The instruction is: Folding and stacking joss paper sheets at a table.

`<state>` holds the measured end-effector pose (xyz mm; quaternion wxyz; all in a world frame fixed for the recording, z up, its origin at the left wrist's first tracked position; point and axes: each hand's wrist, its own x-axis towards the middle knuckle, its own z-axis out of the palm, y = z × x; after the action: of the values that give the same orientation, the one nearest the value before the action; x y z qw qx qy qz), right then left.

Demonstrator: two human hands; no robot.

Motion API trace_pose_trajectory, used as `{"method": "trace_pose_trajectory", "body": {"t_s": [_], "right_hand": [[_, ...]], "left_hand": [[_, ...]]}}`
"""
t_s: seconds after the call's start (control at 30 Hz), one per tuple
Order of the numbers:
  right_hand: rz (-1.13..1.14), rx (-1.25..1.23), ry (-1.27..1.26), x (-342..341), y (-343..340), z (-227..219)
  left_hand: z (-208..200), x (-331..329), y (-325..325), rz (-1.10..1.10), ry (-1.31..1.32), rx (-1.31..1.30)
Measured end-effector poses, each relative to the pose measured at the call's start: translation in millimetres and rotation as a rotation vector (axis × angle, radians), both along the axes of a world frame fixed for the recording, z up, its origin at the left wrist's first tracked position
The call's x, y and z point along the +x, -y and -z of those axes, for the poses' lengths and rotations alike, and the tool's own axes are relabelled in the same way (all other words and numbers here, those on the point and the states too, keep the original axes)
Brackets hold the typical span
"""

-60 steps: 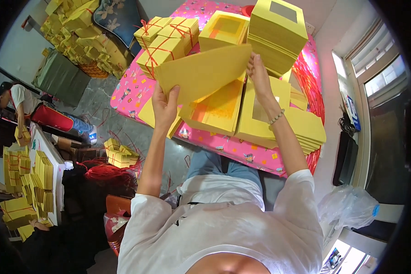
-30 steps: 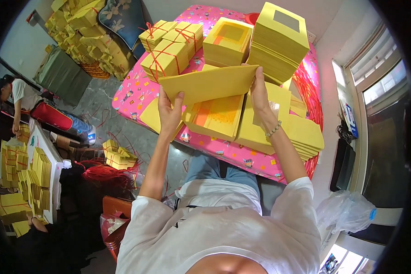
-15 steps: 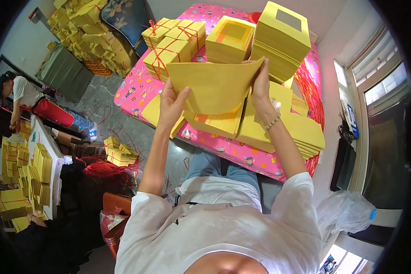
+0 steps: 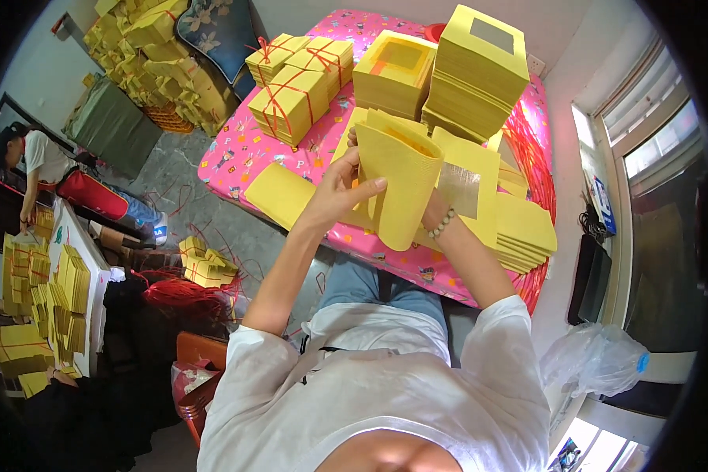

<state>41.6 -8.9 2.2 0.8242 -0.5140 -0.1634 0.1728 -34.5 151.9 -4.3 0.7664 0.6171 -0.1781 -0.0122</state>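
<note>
In front of me, above the bed, a bundle of yellow paper sheets [image 4: 405,177] is bent over into a loose curve. My left hand [image 4: 340,193] is closed on its left side, thumb lying across the front. My right hand [image 4: 434,211] reaches behind the curved paper; its fingers are hidden, and a beaded bracelet [image 4: 442,223] shows at the wrist. Beside that wrist lies a yellow stack with a silvery rectangle [image 4: 460,189] on top. A flat yellow sheet [image 4: 282,197] rests near the bed's edge, left of my left hand.
The pink patterned bed [image 4: 232,161] bears red-tied yellow bundles [image 4: 291,98], tall yellow stacks [image 4: 476,71], a fanned pile [image 4: 525,236] and red strands [image 4: 539,149]. At left, a person [image 4: 51,161] bends by a white table [image 4: 94,275] with yellow bundles. Red cord [image 4: 181,289] lies on the floor.
The paper was spread wide between both hands; now it is bent over and upright. My right hand has moved down and left behind it, and my left hand has shifted right.
</note>
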Motion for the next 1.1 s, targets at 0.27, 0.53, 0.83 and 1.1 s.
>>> {"method": "trace_pose_trajectory", "body": {"t_s": [0.27,0.53,0.83,1.1], "right_hand": [[-0.051,-0.093,0.012,-6.3,3.1,3.6],[-0.173,0.019,0.151,-31.8,31.1,-6.1],[0.067,-0.181,0.284,-54.6,25.9,-6.1],[0.108,-0.207,0.388,-43.2,19.2,6.8]], "left_hand": [[-12.8,-6.3,0.6,0.010,-0.029,-0.112],[-7.6,-0.3,-6.9,-0.258,0.133,-0.118],[-10.0,-3.4,10.5,-0.374,0.265,0.016],[16.6,9.1,7.3,-0.444,0.401,0.072]]}}
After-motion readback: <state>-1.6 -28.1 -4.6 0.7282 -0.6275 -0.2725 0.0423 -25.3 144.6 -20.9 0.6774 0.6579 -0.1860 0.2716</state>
